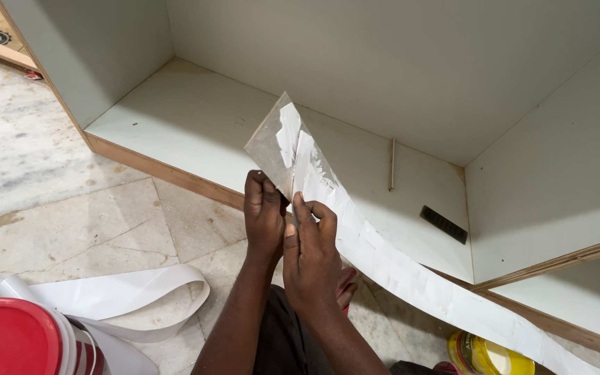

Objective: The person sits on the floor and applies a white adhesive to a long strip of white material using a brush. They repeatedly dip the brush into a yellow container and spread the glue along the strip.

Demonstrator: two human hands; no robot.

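My left hand (264, 214) pinches the lower edge of a small grey laminate scrap (267, 144) smeared with white glue, held up in front of an open white cabinet. My right hand (310, 253) grips the end of a long white edge-band strip (383, 257) pressed against that scrap. The strip runs down to the right, past my knee, to the lower right corner. Both hands touch each other at the thumbs.
The cabinet's bottom panel (189, 118) holds a thin wooden stick (392, 165) and a dark comb-like spreader (444, 224). A red-lidded white bucket (15, 338) and a loop of white strip (140, 288) lie at left on the marble floor. A yellow tin (484, 354) sits at lower right.
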